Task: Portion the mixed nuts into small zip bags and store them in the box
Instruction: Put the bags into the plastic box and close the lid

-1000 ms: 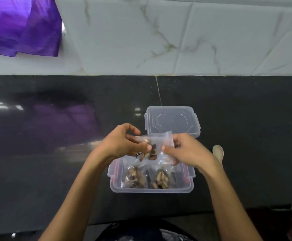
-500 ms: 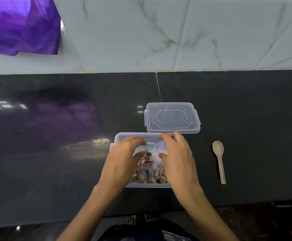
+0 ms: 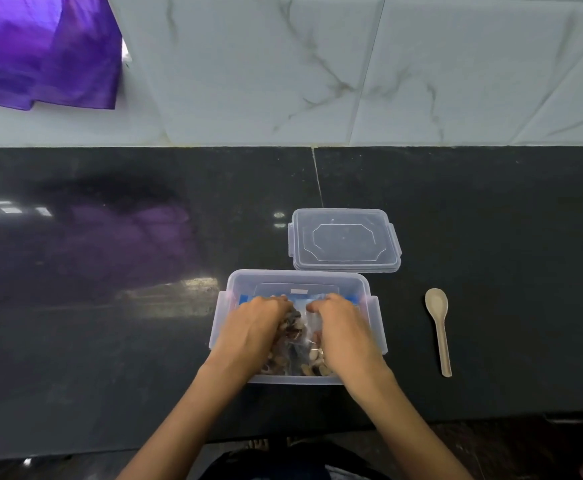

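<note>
While both hands (image 3: pixel 300 327) fill the box (image 3: pixel 297 278), lid (image 3: pixel 343 240) touches its rim.

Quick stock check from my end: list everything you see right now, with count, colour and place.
box: one, clear plastic, open, on the counter's near edge
zip bags of nuts: count unclear under the hands, clear with brown nuts, inside the box
lid: one, clear, flat behind the box
spoon: one, beige, right of the box
counter: one, glossy black
cloth: purple, upper left against the wall
left hand: on the bags
right hand: on the bags
</note>
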`<state>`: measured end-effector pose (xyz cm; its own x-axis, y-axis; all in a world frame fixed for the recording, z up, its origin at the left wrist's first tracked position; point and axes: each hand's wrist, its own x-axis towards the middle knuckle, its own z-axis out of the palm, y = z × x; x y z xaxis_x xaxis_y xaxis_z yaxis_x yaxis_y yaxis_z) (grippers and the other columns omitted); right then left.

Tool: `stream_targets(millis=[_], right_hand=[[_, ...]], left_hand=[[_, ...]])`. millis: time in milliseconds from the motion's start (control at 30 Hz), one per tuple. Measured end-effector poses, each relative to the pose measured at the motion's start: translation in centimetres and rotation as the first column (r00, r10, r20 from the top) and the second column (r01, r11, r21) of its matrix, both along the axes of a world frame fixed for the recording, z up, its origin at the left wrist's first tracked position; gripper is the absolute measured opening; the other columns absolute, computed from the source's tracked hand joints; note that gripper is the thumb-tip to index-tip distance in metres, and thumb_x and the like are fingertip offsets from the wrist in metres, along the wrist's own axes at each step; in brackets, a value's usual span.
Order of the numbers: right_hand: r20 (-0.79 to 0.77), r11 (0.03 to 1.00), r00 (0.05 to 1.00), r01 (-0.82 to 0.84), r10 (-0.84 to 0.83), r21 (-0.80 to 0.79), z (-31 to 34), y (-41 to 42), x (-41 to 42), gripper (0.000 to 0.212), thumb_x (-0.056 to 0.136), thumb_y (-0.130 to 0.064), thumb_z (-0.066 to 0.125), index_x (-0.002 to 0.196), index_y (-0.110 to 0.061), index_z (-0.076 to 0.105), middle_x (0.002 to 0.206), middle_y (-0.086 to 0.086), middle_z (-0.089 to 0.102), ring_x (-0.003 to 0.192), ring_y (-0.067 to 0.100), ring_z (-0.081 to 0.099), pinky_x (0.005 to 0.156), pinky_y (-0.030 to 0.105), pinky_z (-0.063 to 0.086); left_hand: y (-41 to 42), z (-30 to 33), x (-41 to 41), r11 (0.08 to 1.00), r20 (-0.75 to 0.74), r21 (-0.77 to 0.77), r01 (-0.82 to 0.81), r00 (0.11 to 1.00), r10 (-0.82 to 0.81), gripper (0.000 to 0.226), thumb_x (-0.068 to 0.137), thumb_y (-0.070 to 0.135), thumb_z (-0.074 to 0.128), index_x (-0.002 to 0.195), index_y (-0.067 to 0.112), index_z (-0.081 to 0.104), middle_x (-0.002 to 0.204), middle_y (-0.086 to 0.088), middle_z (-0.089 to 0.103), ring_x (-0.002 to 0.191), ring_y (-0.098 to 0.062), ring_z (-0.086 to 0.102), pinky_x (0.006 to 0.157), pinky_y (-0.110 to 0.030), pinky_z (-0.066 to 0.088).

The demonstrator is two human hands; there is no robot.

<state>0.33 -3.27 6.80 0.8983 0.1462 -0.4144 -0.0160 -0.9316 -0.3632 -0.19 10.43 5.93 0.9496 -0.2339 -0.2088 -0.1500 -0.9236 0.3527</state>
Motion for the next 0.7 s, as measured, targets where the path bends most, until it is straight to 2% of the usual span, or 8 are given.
stream_targets(millis=[133,200,300,367,433,533,600,700], right_hand=[[0.192,0.988,0.98,0.014,-0.043,0.153,1.9,-0.9,0.2,0.042,0.091,-0.005,0.059,0.129,-0.023,0.057,0.123,-0.003,0.054,0.103,0.014,0.06,0.085,0.027,0.05],[0.248,0.967,0.965,0.019,-0.084,0.253,3.1,-1.6,1.1,0.037,0.089,-0.006,0.063,0.122,-0.022,0.061,0.116,-0.004,0.059,0.098,0.01,0.061,0.082,0.023,0.052],[0.304,0.924,0.935,0.059,-0.183,0.377,4.3,-2.8,3.7,0.031,0.086,-0.006,0.066,0.113,-0.02,0.064,0.106,-0.008,0.06,0.08,0.002,0.06,0.068,0.008,0.046],[0.34,0.909,0.903,0.113,-0.262,0.401,4.6,-3.8,5.9,0.029,0.086,-0.007,0.067,0.112,-0.019,0.065,0.102,-0.008,0.06,0.074,0.0,0.057,0.065,0.007,0.043],[0.368,0.901,0.867,0.184,-0.337,0.392,4.1,-5.1,8.4,0.031,0.086,-0.009,0.067,0.116,-0.017,0.063,0.107,-0.004,0.062,0.083,0.005,0.059,0.073,0.016,0.047],[0.365,0.889,0.829,0.306,-0.425,0.34,1.8,-6.9,12.0,0.041,0.087,-0.012,0.067,0.126,-0.015,0.057,0.124,0.004,0.06,0.108,0.019,0.059,0.091,0.031,0.049],[0.329,0.877,0.82,0.39,-0.469,0.281,0.2,-7.8,13.8,0.046,0.087,-0.014,0.066,0.131,-0.013,0.053,0.13,0.009,0.057,0.116,0.025,0.057,0.094,0.035,0.048],[0.263,0.849,0.807,0.506,-0.529,0.156,-1.7,-8.8,15.1,0.052,0.089,-0.019,0.065,0.137,-0.01,0.046,0.137,0.013,0.049,0.121,0.03,0.053,0.094,0.039,0.048]], left_hand=[[0.5,1.2,0.5,0.976,-0.029,-0.2,-0.091,0.996,0.087,0.038,0.088,0.016,0.063,0.126,0.019,0.06,0.126,0.001,0.064,0.118,-0.02,0.057,0.097,-0.03,0.044],[0.6,2.7,1.0,0.952,0.042,-0.286,-0.112,0.991,0.129,0.046,0.082,0.021,0.072,0.127,0.02,0.061,0.126,0.002,0.064,0.117,-0.018,0.058,0.099,-0.032,0.045],[0.3,4.8,2.8,0.913,0.122,-0.38,-0.151,0.97,0.211,0.041,0.081,0.02,0.075,0.121,0.018,0.066,0.117,-0.001,0.069,0.108,-0.017,0.064,0.095,-0.032,0.05],[-0.1,5.4,4.7,0.897,0.107,-0.374,-0.233,0.951,0.292,0.04,0.084,0.02,0.072,0.123,0.015,0.064,0.119,-0.004,0.068,0.108,-0.02,0.063,0.094,-0.032,0.048],[-0.5,4.9,7.2,0.873,0.026,-0.361,-0.328,0.932,0.362,0.033,0.087,0.017,0.067,0.119,0.011,0.066,0.116,-0.008,0.068,0.104,-0.025,0.064,0.089,-0.034,0.049],[-1.2,2.7,11.4,0.869,-0.12,-0.282,-0.406,0.914,0.388,0.006,0.089,0.018,0.062,0.092,0.014,0.063,0.104,-0.014,0.068,0.092,-0.029,0.064,0.079,-0.034,0.05],[-1.8,1.2,13.7,0.866,-0.179,-0.245,-0.436,0.898,0.402,0.015,0.088,0.021,0.063,0.087,0.007,0.059,0.097,-0.012,0.067,0.084,-0.027,0.062,0.07,-0.032,0.048],[-2.7,-0.2,16.0,0.857,-0.221,-0.196,-0.476,0.873,0.434,0.027,0.087,0.025,0.065,0.101,0.002,0.063,0.092,-0.012,0.064,0.081,-0.027,0.062,0.064,-0.031,0.046]])
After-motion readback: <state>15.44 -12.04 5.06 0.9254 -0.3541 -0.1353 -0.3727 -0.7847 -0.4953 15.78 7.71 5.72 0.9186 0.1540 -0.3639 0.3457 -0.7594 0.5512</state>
